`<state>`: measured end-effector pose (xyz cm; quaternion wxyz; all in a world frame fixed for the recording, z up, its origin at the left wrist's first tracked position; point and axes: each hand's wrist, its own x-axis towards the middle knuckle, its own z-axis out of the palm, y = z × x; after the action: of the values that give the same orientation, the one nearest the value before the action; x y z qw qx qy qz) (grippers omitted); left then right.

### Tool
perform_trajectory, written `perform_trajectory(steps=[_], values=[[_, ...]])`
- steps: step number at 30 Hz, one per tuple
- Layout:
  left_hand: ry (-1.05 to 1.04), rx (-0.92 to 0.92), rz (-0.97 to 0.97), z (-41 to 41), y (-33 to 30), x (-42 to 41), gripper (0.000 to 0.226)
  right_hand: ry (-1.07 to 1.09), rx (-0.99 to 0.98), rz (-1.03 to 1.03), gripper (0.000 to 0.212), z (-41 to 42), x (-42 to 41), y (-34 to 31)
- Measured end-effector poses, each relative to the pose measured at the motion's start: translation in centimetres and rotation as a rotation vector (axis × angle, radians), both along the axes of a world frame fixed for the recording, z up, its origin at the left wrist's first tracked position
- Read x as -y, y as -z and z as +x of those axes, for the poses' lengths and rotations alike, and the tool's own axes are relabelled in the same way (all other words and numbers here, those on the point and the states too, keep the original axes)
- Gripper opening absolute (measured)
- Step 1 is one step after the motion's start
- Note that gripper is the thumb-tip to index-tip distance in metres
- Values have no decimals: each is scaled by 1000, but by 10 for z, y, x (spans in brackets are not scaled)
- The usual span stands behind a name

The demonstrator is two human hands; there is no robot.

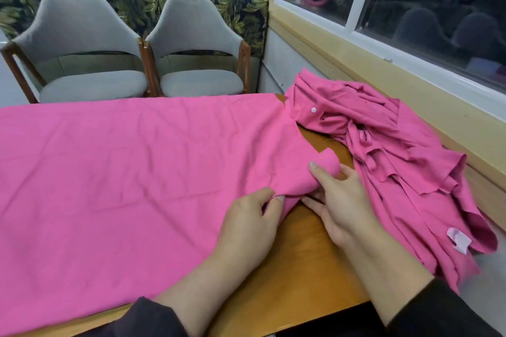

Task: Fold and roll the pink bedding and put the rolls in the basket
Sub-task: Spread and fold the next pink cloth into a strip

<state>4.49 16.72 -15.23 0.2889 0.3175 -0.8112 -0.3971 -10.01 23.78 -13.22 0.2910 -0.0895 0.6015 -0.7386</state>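
The pink sheet (115,172) lay flat across the wooden table (295,268), extending left of and beyond both hands; its right edge ran diagonally toward them. The left hand (246,227) pinched that edge, fingers curled into the fabric. Just beside it, the right hand (339,200) gripped the upturned corner fold of the same sheet, thumb on top and fingers beneath. Bare tabletop showed under and between the wrists, up to the near table edge. Right of the right hand, touching its outer side, lay a crumpled pink bedding pile (397,161), overhanging the table's right edge below the window sill (383,74).
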Motion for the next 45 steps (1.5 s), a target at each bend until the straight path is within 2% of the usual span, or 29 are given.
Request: perform_trajectory(steps=[7,11,13,14,16,17,20,22,25,27,28,30,34,37,42,45], values=[[-23,-16,45,4,-2,2,41,36,-155,-68,12,2,22,-11],[-17,-12,60,3,0,3,40,-37,-286,-18,16,7,37,-29],[-26,-51,94,5,-3,1,19,-111,-384,13,22,13,50,-39],[-37,-61,129,8,-7,1,11,-147,-453,40,26,16,57,-43],[-63,-57,219,18,-13,6,56,-220,-683,143,32,24,75,-50],[-78,-47,221,28,-16,12,63,-259,-806,195,32,30,85,-52],[-130,-42,78,73,-22,47,47,-367,-1075,266,24,53,114,-51],[-224,84,-74,112,-21,83,39,-444,-1178,271,20,73,132,-46],[-391,506,-351,175,-15,137,41,-542,-1213,288,9,106,159,-35],[-433,752,-412,210,-9,158,44,-598,-1213,310,4,127,175,-29],[-430,799,-392,222,-5,163,46,-632,-1209,327,6,138,183,-27],[-408,796,-324,234,4,165,55,-702,-1199,350,12,158,197,-24],[-404,777,-341,233,10,165,60,-743,-1248,373,15,190,227,-17],[-401,707,-321,236,9,166,52,-706,-1269,432,15,210,242,1],[-511,427,-270,258,9,173,34,-550,-1409,489,15,229,235,34],[-657,575,-318,301,6,185,35,-542,-1419,454,13,226,236,35]])
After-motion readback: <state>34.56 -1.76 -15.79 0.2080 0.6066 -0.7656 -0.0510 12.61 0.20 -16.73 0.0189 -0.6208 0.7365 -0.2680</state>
